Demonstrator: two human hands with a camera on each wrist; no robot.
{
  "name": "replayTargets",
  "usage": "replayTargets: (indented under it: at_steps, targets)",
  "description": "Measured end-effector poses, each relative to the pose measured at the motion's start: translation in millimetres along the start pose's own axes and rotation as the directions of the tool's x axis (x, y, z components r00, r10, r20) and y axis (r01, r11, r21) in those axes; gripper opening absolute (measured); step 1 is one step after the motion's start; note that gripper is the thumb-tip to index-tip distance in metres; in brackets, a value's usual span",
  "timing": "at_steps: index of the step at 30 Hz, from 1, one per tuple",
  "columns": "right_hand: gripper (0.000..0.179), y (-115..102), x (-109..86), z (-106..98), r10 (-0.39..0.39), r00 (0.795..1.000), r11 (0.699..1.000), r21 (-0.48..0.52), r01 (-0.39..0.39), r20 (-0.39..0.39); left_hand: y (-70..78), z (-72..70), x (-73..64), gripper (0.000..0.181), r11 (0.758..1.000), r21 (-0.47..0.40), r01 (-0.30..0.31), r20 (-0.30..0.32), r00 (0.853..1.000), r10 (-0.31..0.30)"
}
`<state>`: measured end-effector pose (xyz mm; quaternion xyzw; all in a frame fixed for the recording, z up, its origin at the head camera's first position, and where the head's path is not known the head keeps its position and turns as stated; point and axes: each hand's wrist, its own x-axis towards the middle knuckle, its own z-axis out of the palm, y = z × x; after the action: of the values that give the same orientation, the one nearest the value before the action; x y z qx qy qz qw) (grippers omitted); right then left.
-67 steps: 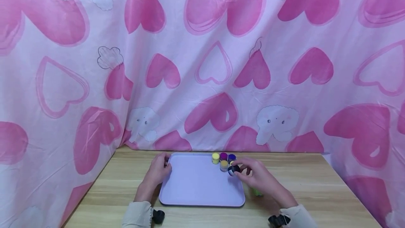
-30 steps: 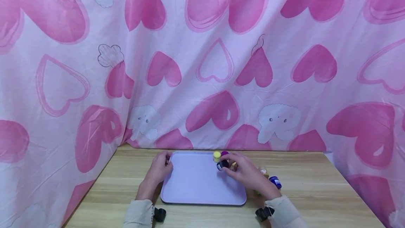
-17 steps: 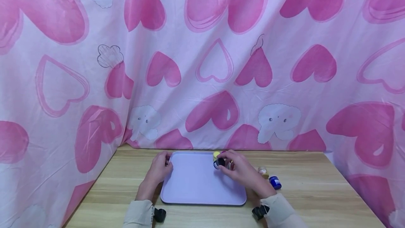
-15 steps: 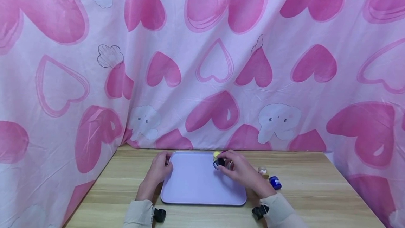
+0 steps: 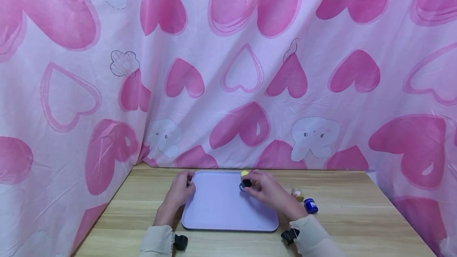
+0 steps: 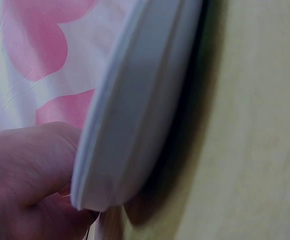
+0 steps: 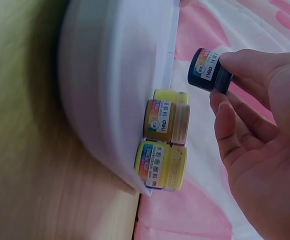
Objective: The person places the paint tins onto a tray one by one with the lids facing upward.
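My left hand (image 5: 180,189) grips the left edge of a pale lilac tray (image 5: 217,209), thumb over the rim; in the left wrist view the tray's side (image 6: 130,100) stands off the wood with fingers under it. Between thumb and fingers, my right hand (image 5: 269,191) pinches a small black paint jar (image 5: 245,185), held above the tray's back right part and labelled in the right wrist view. Under it a yellow paint jar (image 5: 244,173) shows past the fingers. The right wrist view has an ochre jar (image 7: 160,120) beside another yellow jar (image 7: 160,165) on the tray.
On the wooden table (image 5: 350,217), right of the tray, lie an ochre jar (image 5: 297,194) and a blue jar (image 5: 311,206), close together. A pink heart-patterned cloth (image 5: 228,130) hangs behind the table and along its sides.
My right hand has shifted left with the black jar, away from the tray's right side. The ochre and blue jars on the table have come into view. My left hand stays put.
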<state>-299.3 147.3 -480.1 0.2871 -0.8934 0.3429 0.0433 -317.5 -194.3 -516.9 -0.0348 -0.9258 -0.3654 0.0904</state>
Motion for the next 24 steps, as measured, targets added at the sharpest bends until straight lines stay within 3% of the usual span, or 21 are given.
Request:
replayTargets:
  at_steps: [4, 11, 15, 24]
  targets:
    - [0.039, -3.2, 2.3, 2.4, 0.021, 0.999, 0.999, -0.038, -0.02, 0.025, -0.6, 0.2, 0.6, 0.033, 1.0, 0.001, -0.015, -0.01, 1.0, 0.015]
    - [0.037, -0.4, 6.0, 9.2, -0.039, 0.999, 0.991, -0.128, 0.041, 0.021, -1.6, 1.6, 2.5, 0.033, 1.0, 0.003, 0.015, 0.002, 1.0, -0.015]
    - [0.037, 0.1, 7.8, 12.1, -0.042, 0.999, 0.984, -0.17, 0.046, 0.028, -2.6, 1.5, 3.2, 0.034, 1.0, 0.002, -0.003, -0.006, 1.0, 0.003]
    - [0.034, 0.7, 11.4, 17.1, -0.049, 0.998, 0.965, -0.258, 0.035, -0.047, -3.0, 1.9, 3.5, 0.034, 1.0, -0.003, -0.009, -0.006, 1.0, 0.009]
